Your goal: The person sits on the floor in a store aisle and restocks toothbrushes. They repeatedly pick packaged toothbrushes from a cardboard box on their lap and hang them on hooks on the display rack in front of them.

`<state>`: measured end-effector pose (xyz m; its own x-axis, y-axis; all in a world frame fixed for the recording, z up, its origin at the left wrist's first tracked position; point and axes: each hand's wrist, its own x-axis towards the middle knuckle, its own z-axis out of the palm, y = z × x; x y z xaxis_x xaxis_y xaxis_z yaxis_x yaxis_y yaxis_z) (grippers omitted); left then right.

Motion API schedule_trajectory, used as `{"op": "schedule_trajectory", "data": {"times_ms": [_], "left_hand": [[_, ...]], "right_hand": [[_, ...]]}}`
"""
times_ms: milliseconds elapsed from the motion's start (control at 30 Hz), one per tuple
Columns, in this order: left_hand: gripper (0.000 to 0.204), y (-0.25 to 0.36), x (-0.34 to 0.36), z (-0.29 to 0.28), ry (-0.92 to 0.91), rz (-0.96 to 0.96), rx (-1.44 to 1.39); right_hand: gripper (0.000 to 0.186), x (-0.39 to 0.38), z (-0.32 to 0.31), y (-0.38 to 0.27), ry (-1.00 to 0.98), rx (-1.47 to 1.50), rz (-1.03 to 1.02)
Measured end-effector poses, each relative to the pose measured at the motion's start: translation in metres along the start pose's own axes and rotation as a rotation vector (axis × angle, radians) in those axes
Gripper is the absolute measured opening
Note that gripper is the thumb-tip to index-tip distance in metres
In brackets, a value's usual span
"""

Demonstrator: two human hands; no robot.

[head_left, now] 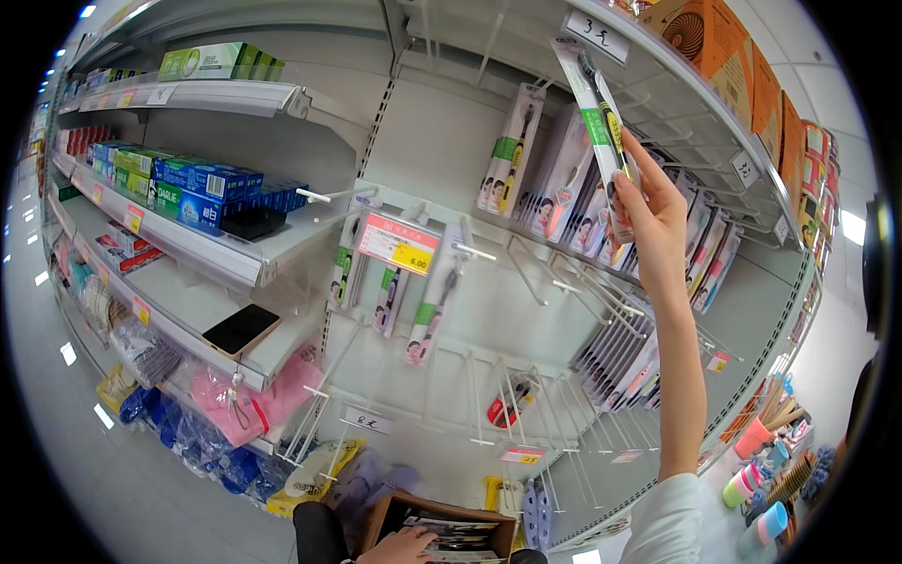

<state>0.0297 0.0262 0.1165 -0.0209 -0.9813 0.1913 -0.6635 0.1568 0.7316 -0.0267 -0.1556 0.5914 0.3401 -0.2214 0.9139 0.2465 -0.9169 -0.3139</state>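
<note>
High at the right, my right hand [648, 207] pinches a packaged toothbrush [594, 117] between thumb and fingers. The pack is long and narrow, with a green band and a dark brush inside, and its upper end leans left beside the shelf edge. Behind it, rows of toothbrush packs [567, 179] hang from hooks. Low in the middle, my left hand [399, 545] lies with fingers stretched over flat packs [460, 528] in an open cardboard box [378, 523]; its fingertips are partly hard to make out.
Several white hooks [526, 273] jut from the back panel. More toothbrush packs [437, 310] hang left of centre behind a price tag [399, 242]. Shelves at left hold toothpaste boxes [202, 179] and a phone [241, 331]. Orange boxes [719, 56] stand on the upper right shelf.
</note>
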Motion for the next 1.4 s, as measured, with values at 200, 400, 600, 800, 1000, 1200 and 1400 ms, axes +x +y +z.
{"op": "schedule_trajectory", "data": {"times_ms": [200, 400, 600, 800, 1000, 1200, 1400], "left_hand": [[0.035, -0.012, -0.009, 0.003, -0.066, -0.076, 0.074], [0.04, -0.004, -0.011, -0.006, -0.184, -0.169, 0.07], [0.042, -0.011, -0.017, 0.001, -0.206, -0.201, 0.077], [0.04, -0.017, -0.029, 0.008, -0.223, -0.233, 0.043], [0.039, -0.011, -0.031, -0.001, -0.272, -0.216, 0.069], [0.039, -0.067, -0.03, 0.062, -0.204, -0.153, 0.204], [0.047, -0.053, -0.043, 0.06, -0.19, -0.319, 0.226]], "right_hand": [[0.047, -0.007, 0.008, 0.006, 0.019, 0.016, 0.049], [0.046, 0.012, 0.013, 0.033, -0.032, 0.087, 0.18], [0.046, 0.038, 0.035, 0.086, -0.008, -0.008, 0.261], [0.048, 0.048, 0.041, 0.116, -0.02, -0.002, 0.266], [0.053, 0.042, 0.051, 0.129, -0.04, -0.065, 0.273], [0.071, 0.035, 0.042, 0.125, -0.118, -0.619, -0.078], [0.06, -0.081, 0.03, 0.02, -0.066, -0.332, -0.292]]}}
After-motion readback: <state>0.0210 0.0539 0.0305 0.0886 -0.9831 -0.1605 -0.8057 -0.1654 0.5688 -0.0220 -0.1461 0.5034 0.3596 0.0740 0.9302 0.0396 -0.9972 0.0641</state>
